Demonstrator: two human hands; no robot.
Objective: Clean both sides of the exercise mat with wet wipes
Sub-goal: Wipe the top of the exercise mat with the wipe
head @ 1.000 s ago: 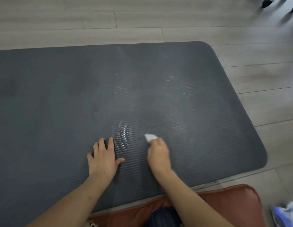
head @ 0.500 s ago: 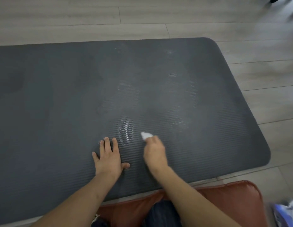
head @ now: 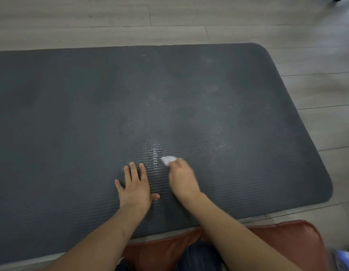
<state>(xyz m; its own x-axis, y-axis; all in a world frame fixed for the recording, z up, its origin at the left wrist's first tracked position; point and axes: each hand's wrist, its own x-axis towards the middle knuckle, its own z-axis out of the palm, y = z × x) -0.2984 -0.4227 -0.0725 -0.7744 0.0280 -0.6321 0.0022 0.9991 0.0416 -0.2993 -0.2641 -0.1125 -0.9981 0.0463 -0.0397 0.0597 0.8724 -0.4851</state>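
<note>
mat (head: 72, 124) lies flat on the floor (head: 111, 20) | left hand (head: 135, 189) flat on it, fingers spread, to keep it from sliding | right hand (head: 182, 178) pinches a wipe (head: 168, 159) and rubs near the close edge | shiny wet streaks show where it is clean

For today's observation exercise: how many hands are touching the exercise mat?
2. The left hand rests flat near the mat's front edge; the right hand, just to its right, presses a white wipe onto it.
</note>
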